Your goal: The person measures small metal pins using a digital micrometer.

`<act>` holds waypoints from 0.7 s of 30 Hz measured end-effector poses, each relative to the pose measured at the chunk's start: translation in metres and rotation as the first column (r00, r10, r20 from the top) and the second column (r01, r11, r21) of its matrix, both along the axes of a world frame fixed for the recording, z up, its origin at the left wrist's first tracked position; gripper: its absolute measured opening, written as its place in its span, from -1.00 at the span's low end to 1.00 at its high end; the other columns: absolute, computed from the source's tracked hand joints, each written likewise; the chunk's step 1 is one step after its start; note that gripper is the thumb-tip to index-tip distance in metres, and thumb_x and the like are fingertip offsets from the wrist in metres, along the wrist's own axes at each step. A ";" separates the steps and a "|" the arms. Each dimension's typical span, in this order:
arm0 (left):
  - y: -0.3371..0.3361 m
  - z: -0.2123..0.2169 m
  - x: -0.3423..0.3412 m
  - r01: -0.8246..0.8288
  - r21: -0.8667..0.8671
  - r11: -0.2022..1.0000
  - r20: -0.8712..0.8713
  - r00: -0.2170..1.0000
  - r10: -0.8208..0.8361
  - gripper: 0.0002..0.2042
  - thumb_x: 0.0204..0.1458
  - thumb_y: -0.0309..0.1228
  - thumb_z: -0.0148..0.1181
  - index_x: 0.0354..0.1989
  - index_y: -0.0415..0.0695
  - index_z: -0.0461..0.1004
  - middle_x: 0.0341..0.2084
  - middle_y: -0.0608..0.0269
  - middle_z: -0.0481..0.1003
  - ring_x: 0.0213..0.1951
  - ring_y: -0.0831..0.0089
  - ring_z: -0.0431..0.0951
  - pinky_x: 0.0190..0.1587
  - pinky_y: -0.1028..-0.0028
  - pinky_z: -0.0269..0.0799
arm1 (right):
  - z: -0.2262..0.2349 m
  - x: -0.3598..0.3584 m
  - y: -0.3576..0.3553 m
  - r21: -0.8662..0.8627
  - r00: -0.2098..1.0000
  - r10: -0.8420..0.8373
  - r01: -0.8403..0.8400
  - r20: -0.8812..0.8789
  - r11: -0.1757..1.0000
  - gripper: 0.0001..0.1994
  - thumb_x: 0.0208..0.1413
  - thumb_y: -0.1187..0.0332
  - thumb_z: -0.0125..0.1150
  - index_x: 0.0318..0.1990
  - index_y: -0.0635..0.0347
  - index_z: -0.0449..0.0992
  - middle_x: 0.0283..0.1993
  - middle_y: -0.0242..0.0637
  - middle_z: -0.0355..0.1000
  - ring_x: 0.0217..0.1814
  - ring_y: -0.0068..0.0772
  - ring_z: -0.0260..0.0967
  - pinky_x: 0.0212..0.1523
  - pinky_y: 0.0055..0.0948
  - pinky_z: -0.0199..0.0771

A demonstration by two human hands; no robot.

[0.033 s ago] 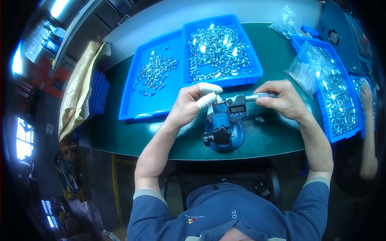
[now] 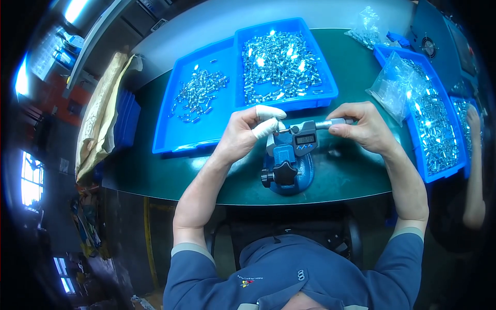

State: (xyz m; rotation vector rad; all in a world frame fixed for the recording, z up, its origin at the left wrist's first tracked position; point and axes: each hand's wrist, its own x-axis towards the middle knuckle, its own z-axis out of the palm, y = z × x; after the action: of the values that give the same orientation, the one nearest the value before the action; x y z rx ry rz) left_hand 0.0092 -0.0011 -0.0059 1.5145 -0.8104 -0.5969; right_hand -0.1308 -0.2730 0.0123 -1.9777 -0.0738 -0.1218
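A digital micrometer (image 2: 305,138) with a small display sits clamped in a blue stand (image 2: 295,181) near the table's front edge. White coverings wrap the thumb and forefinger of my left hand (image 2: 247,129), which is closed in a pinch at the micrometer's measuring gap. Between those fingertips is a small shiny metal part (image 2: 280,125), mostly hidden by them. From the other side, the thumb and fingers of my right hand (image 2: 364,125) close round the micrometer's silver thimble (image 2: 338,122).
Beyond my hands, a blue tray (image 2: 170,124) holds scattered metal parts and another blue tray (image 2: 330,95) holds a dense heap. Rightward, a long blue tray (image 2: 421,155) contains more, beside a plastic bag (image 2: 392,88). A co-worker's arm (image 2: 473,170) reaches in at far right.
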 end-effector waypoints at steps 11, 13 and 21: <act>0.000 -0.001 -0.001 -0.004 -0.005 1.000 -0.006 1.000 0.004 -0.78 0.23 -0.42 0.19 0.00 -0.21 0.56 -0.31 0.20 0.62 -0.24 0.50 0.60 -0.15 0.47 0.53 | 0.000 0.001 0.001 -0.012 1.000 -0.006 0.006 -0.020 1.000 -0.75 0.11 0.26 0.35 -0.28 0.33 0.64 -0.49 -0.39 0.49 -0.43 -0.63 0.33 -0.39 -0.55 0.27; -0.001 -0.001 -0.001 -0.003 -0.007 1.000 -0.015 1.000 0.003 -0.77 0.24 -0.41 0.18 0.01 -0.21 0.56 -0.31 0.20 0.62 -0.24 0.50 0.60 -0.14 0.47 0.53 | 0.001 0.001 0.001 -0.014 1.000 -0.002 0.002 -0.014 1.000 -0.75 0.12 0.25 0.35 -0.28 0.33 0.64 -0.49 -0.39 0.49 -0.43 -0.63 0.33 -0.39 -0.55 0.27; -0.002 -0.004 0.001 0.009 -0.034 0.999 0.011 1.000 -0.009 -0.71 0.28 -0.29 0.12 0.04 -0.20 0.54 -0.32 0.21 0.60 -0.24 0.49 0.57 -0.12 0.43 0.50 | 0.001 0.001 0.002 -0.016 1.000 0.000 0.000 -0.011 1.000 -0.74 0.12 0.25 0.35 -0.27 0.33 0.64 -0.49 -0.39 0.49 -0.43 -0.63 0.33 -0.39 -0.55 0.27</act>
State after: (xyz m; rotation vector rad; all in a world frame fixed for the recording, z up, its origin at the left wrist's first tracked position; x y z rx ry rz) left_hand 0.0105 -0.0030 -0.0099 1.4843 -0.8323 -0.5795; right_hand -0.1298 -0.2715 0.0129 -1.9941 -0.0678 -0.1105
